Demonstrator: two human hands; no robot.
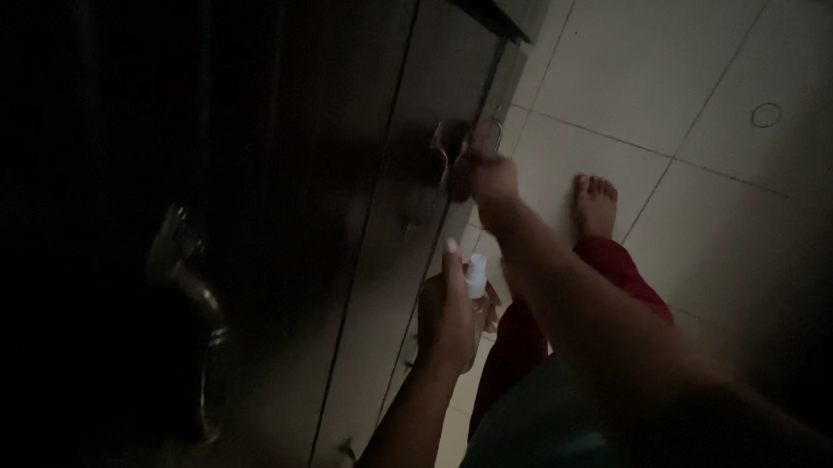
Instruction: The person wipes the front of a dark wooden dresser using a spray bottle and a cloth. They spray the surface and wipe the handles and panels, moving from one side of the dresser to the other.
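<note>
Fingers of the right hand point(494, 179) are closing around the metal handle point(456, 152) at the dark wooden door's point(319, 205) edge, apparently working the latch; next comes a firm turn or pull. Meanwhile the left hand point(447, 317) is gripping a small white bottle point(475, 274) beside the door. Dimly lit, the handle is glinting faintly above the pale tiled floor point(651, 74).

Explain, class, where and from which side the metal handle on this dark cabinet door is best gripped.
Probably at its middle, from the front. The handle sits near the edge of the cabinet door and stands out from it, leaving room for fingers behind. The right hand is already on it; the left hand holds a small white bottle.
</note>
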